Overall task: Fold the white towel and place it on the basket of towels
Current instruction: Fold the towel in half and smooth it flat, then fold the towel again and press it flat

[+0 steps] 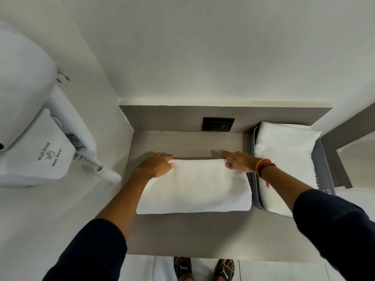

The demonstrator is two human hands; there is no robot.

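Note:
A white towel (pixel 196 189) lies folded into a thick rectangle on the grey-brown counter (pixel 203 234). My left hand (pixel 156 165) pinches its far left corner, thumb on top and fingers behind the edge. My right hand (pixel 239 161) pinches the far right corner the same way. To the right, touching the towel's side, stands a grey perforated basket (pixel 320 169) filled with folded white towels (pixel 284 151). My right forearm crosses over the basket's near part.
A white wall-hung hair dryer (pixel 40 151) with a coiled cord (pixel 101 169) is mounted on the left wall. A black socket plate (pixel 218 124) sits in the back panel. My sandalled feet (pixel 203 268) show below the counter's front edge.

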